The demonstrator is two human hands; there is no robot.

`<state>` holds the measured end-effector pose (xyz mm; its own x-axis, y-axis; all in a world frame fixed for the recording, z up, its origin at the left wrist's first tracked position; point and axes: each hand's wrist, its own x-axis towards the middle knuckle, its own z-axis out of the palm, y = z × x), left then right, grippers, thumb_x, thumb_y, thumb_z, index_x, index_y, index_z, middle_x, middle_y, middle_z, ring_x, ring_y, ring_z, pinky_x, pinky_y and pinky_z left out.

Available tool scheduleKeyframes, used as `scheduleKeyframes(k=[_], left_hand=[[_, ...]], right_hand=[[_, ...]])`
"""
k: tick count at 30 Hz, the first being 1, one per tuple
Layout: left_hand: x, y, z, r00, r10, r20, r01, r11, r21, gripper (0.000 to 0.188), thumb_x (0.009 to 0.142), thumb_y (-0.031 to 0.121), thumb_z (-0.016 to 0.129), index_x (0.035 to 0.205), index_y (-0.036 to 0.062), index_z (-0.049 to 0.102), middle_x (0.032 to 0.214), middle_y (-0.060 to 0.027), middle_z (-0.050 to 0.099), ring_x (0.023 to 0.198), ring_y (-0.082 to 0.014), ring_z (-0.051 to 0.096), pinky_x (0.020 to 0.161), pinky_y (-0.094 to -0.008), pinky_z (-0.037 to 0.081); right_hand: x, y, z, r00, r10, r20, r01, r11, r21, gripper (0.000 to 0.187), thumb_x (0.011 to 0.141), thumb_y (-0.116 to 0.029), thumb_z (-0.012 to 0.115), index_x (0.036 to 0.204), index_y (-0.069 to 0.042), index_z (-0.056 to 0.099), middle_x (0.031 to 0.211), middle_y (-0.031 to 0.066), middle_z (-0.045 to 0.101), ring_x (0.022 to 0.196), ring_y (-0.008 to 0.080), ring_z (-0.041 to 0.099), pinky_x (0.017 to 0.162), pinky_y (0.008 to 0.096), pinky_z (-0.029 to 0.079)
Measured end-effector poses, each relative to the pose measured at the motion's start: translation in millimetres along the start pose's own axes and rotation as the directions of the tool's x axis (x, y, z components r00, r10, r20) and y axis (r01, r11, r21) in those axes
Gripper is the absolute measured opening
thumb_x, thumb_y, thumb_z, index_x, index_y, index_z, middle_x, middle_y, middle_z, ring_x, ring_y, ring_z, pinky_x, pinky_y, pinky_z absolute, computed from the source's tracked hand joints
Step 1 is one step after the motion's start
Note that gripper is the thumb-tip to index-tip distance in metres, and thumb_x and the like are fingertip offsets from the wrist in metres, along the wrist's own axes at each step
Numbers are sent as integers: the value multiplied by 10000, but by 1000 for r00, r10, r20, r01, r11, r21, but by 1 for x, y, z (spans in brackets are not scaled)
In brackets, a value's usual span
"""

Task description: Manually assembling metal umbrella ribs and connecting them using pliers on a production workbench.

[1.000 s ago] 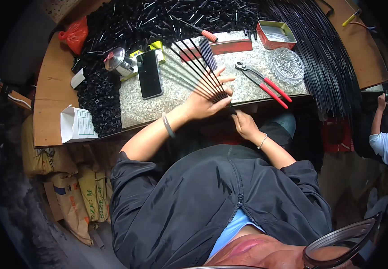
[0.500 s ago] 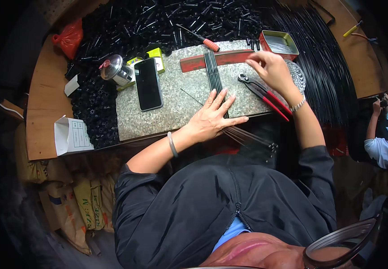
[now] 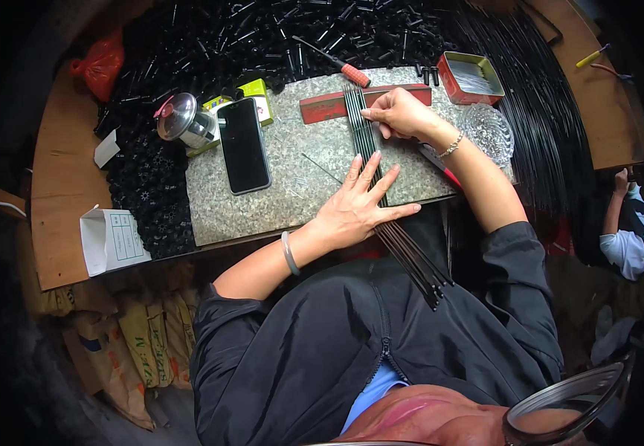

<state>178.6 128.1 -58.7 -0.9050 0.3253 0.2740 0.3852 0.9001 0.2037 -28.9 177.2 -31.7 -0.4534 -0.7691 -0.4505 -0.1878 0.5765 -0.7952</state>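
Observation:
A row of thin black rods (image 3: pixel 411 256) lies side by side across the stone slab (image 3: pixel 210 208), with their knobbed ends hanging over its near edge. My left hand (image 3: pixel 352 208) rests flat on the rods, fingers spread. At the rods' far part, beside a red bar (image 3: pixel 322 110) that they cross, my right hand (image 3: pixel 405 115) is closed in a pinch. What lies between its thumb and finger is too small to make out. Red-handled pliers (image 3: pixel 439 163) are mostly covered by my right forearm. One thin rod (image 3: pixel 320 167) sticks out left of my left hand.
A phone (image 3: pixel 244 145), a lidded jar (image 3: pixel 188 123) and a screwdriver (image 3: pixel 353 74) lie around the slab. A red tin (image 3: pixel 471 78) of fine pins and a glass dish (image 3: pixel 489 134) stand right. Black parts (image 3: pixel 248 37) heap behind; another person (image 3: pixel 627 230) is at far right.
My right hand has come left and down from near the tin to the rods, its forearm now covering most of the pliers. The rods' near ends have shifted toward me. My left hand stays flat.

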Motion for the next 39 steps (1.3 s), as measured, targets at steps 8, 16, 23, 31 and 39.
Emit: scheduleKeyframes(k=[8,16,23,31,39], left_hand=[[0,1,1,1000,-14,-13,14,1000,-6,600,770,190,597,1295,433,437,1397,-209,309,1279,-491,278,1030,-610,240],[1,3,-1,1000,-19,-18,20,1000,13,565,772,242,612,1279,436,455,1385,-203,329,1275,-491,286,1025,-598,259],[0,2,2,1000,-20,-13,20,1000,18,550,785,277,612,1283,443,446,1349,-204,364,1276,-496,275,1032,-598,243],[-1,6,-2,999,-16,27,16,1000,16,649,746,226,650,1309,440,408,1393,-199,297,1290,-503,230,1060,-587,201],[-6,-1,6,997,-70,-38,65,988,-138,819,672,258,713,1388,208,320,1400,-197,238,1296,-451,222,1065,-547,228]], right_hand=[[-32,13,16,571,-812,-123,553,491,-673,142,775,-150,663,889,-65,662,652,93,619,604,236,628,534,334,486],[-43,26,10,535,-814,227,428,29,-903,357,741,-171,583,1088,-87,600,780,4,539,754,169,586,626,312,477],[-46,9,11,610,-701,368,428,-99,-898,272,771,-198,543,991,-53,613,797,31,569,771,182,596,638,331,484],[-35,-9,9,988,-90,123,122,951,-285,310,836,-283,592,737,7,638,613,97,619,559,171,594,546,345,472],[-34,19,23,962,-203,-186,204,979,-14,232,812,-233,649,713,-28,606,612,12,572,537,76,489,486,275,412]])
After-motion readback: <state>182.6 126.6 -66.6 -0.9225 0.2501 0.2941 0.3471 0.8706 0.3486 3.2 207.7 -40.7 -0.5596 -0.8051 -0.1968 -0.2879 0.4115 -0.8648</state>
